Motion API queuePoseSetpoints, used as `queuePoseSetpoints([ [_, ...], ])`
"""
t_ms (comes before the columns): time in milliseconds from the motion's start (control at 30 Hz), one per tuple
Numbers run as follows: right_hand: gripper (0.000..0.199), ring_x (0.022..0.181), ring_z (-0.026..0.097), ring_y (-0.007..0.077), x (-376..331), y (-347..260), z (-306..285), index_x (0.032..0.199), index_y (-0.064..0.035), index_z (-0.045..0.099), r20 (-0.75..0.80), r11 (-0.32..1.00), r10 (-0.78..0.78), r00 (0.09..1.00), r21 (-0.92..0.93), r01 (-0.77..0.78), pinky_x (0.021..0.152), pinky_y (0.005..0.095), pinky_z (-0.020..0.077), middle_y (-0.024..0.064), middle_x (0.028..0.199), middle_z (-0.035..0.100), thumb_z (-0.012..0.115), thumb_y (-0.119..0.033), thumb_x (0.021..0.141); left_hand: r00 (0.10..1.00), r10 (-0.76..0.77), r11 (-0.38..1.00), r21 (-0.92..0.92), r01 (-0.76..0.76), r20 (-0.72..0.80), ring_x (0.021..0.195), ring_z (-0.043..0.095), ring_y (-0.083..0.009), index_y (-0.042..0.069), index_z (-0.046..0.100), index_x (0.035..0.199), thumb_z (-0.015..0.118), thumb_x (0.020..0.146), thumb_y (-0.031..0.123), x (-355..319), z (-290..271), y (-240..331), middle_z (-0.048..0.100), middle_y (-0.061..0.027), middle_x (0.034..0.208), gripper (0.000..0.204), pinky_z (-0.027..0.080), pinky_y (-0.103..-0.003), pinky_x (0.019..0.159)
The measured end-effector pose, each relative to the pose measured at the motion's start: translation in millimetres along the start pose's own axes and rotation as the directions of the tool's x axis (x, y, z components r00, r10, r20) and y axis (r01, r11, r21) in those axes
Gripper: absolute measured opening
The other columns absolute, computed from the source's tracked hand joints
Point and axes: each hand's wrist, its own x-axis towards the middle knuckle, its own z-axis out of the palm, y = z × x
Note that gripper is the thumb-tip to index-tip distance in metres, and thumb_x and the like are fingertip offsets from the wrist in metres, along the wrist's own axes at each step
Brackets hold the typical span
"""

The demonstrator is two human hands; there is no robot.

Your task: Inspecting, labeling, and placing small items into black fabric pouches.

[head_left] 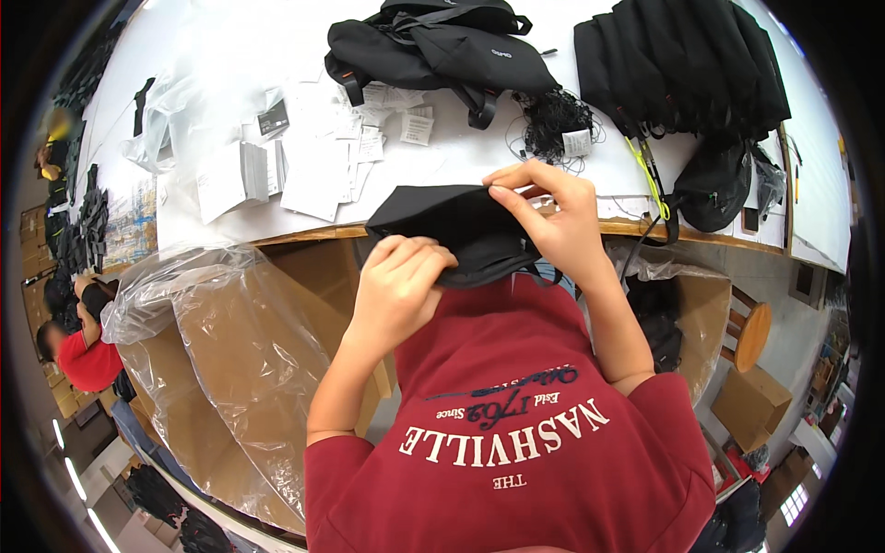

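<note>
While held level, black pouch [458,230] crosswise

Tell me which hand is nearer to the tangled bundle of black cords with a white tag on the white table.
Right. The right hand pinches the black fabric pouch just below the cord bundle; the left hand grips the pouch's lower edge, farther away toward the person's body.

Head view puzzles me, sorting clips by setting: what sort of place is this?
Probably a bag-packing workshop: stacked black bags on the white table, loose paper tags, and plastic-lined cardboard boxes.
</note>
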Motion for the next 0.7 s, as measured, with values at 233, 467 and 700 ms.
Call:
queuePoseSetpoints([
  [233,0.012,0.069,0.061,0.0089,-5.2,0.0,2.9,0.086,-0.0007,0.066,0.423,0.973,0.186,0.887,0.044,-0.225,0.064,0.0234,0.0479,0.0044,0.081,0.069,0.064,-0.012,0.086,0.912,-0.083,0.980,-0.133,0.147,0.401,0.075,0.056,-0.0254,0.006,0.060,0.085,0.062,0.073,0.005,3.5,-15.0,6.1,0.058,-0.0075,0.080,0.013,0.043,-0.035,0.072],
  [467,0.047,0.105,0.055,0.0296,-29.1,44.1,-35.1,0.115,-0.0032,0.058,0.785,0.981,0.172,0.595,-0.083,-0.174,0.092,0.0374,0.0423,0.0139,0.106,0.062,0.058,-0.042,0.088,0.720,-0.258,0.588,-0.486,0.646,0.645,0.049,0.044,-0.0168,0.001,0.061,0.090,0.067,0.085,0.020,-31.2,-47.7,-23.7,0.050,-0.0136,0.060,0.021,0.039,-0.029,0.050],
  [700,0.055,0.094,0.062,0.0243,-44.3,41.2,-50.5,0.115,-0.0045,0.059,0.734,0.921,0.351,0.582,-0.156,-0.358,0.082,0.0333,0.0471,0.0145,0.101,0.064,0.074,-0.039,0.075,0.650,-0.202,0.504,-0.491,0.711,0.733,0.059,0.043,-0.0098,0.000,0.059,0.091,0.066,0.086,0.021,-40.9,-24.9,-9.1,0.050,-0.0091,0.063,0.023,0.040,-0.026,0.055],
])
